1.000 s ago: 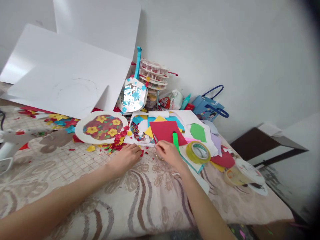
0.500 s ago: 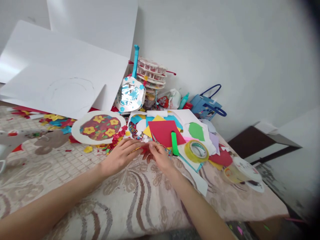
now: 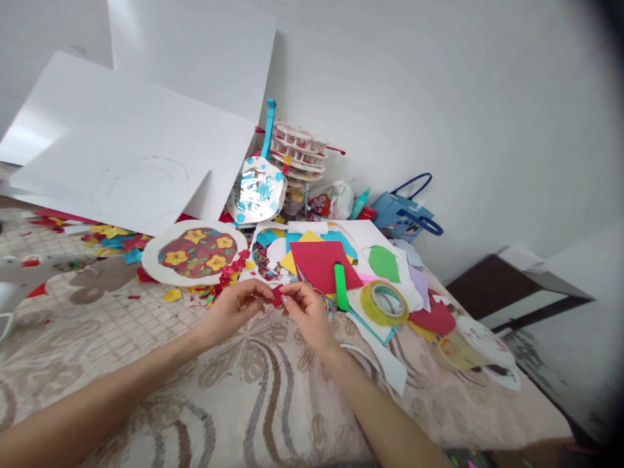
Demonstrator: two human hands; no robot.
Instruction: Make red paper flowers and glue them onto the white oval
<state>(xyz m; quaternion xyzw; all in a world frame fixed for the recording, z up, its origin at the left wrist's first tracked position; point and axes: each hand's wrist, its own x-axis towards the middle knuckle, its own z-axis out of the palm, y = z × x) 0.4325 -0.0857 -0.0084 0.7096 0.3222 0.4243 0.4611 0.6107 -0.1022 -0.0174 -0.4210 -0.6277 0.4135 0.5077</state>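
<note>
- Pinching red paper scrap [image 3: 277, 296] from both sides: left hand [image 3: 230, 314] and right hand [image 3: 307, 314], fingertips of each closed on it.
- Holding it just above the swirl-patterned tablecloth [image 3: 253, 396], directly in front of the paper pile.
- Lying just behind the hands: red sheet [image 3: 319, 260], with green marker [image 3: 341, 286] crossing its near right corner.
- Sitting right of the marker, on white offcuts: tape roll [image 3: 385, 303].
- Resting left of the pile: round flower collage [image 3: 195, 250], with red and yellow snippets scattered at its near edge.
- Leaning against the grey wall [image 3: 439, 97]: white boards [image 3: 131, 149], the nearer one bearing a pencilled circle.
- Propping up beside them: foil mirror [image 3: 257, 195] with blue handle, in front of stacked trays [image 3: 298, 148].
- Standing at the far right of the table, near the wall: blue bag [image 3: 404, 214].
- Showing beyond the right table edge, lower down: dark bench [image 3: 511, 286].
</note>
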